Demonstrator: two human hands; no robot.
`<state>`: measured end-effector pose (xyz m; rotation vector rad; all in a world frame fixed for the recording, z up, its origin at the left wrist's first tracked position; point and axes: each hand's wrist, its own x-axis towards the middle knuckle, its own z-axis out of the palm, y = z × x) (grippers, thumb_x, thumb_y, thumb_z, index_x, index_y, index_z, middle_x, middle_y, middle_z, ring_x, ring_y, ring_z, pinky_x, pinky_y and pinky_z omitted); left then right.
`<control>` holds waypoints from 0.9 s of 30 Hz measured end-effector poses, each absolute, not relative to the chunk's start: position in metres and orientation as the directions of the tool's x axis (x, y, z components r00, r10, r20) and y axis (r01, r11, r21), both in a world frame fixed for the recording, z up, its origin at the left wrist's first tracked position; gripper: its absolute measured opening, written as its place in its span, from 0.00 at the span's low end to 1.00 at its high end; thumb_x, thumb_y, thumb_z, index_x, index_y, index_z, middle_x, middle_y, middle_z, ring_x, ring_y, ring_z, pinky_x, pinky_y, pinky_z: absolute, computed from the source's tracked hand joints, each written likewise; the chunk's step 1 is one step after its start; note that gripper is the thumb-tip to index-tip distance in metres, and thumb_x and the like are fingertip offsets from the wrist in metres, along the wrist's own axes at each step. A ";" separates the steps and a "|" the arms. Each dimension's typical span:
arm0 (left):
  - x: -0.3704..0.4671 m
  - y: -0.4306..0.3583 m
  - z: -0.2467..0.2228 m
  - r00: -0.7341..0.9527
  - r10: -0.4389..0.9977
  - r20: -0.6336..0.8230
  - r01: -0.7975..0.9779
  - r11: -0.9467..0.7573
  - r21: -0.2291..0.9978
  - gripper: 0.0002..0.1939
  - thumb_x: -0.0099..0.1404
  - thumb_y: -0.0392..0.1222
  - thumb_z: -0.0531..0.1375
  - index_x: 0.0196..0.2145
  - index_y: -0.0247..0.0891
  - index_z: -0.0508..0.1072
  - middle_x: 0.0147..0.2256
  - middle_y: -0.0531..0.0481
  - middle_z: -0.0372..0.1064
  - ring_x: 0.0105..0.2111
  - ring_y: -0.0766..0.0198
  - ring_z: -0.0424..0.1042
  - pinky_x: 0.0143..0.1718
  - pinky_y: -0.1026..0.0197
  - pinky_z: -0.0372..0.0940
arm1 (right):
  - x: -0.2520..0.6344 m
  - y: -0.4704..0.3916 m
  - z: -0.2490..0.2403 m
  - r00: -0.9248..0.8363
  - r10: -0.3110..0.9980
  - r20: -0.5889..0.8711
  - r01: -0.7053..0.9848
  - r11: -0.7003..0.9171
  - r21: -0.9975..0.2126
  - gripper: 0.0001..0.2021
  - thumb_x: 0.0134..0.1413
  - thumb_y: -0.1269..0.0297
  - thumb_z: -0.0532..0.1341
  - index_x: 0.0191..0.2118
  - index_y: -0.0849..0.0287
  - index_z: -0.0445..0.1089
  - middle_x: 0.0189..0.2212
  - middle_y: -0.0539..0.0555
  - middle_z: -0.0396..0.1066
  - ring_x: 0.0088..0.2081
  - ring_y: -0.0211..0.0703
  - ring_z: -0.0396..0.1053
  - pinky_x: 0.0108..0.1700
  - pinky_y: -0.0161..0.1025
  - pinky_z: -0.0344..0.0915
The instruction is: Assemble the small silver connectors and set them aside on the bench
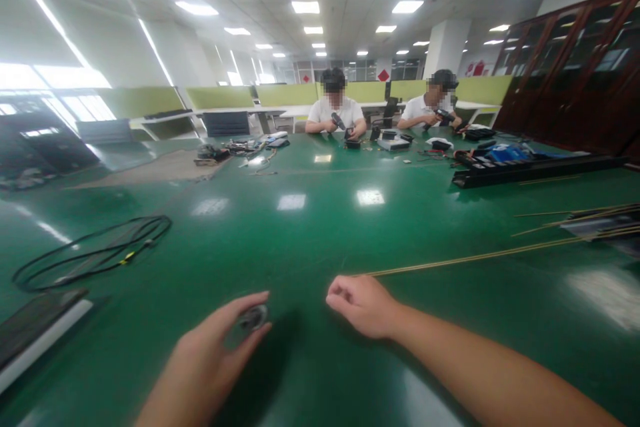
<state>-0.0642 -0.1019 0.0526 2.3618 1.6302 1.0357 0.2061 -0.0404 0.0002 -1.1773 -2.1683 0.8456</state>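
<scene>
My left hand [220,340] is at the lower left of the view, thumb and fingers curved around a small round grey object [254,317], which looks like a ring or roll and is blurred. To its right, my right hand [363,303] rests at the green tabletop [280,240] with its fingers curled in. Long thin yellowish rods [450,260] run from beside this hand toward the right edge. Whether the curled fingers pinch the rod ends is hidden.
A coiled black cable [95,260] lies at the left, above a dark flat box [45,327]. Black rails [530,170] and a blue item [510,152] sit at the far right. Two people [336,110] work across the table among electronic parts [393,141].
</scene>
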 end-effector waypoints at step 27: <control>0.022 -0.041 0.012 0.359 0.860 0.362 0.404 -0.493 0.770 0.21 0.62 0.40 0.66 0.52 0.41 0.70 0.48 0.45 0.77 0.49 0.57 0.77 0.53 0.56 0.72 | 0.203 -0.041 -0.007 -0.470 0.867 0.164 0.591 0.448 -0.671 0.03 0.54 0.68 0.59 0.30 0.57 0.68 0.30 0.53 0.75 0.30 0.42 0.70 0.33 0.35 0.56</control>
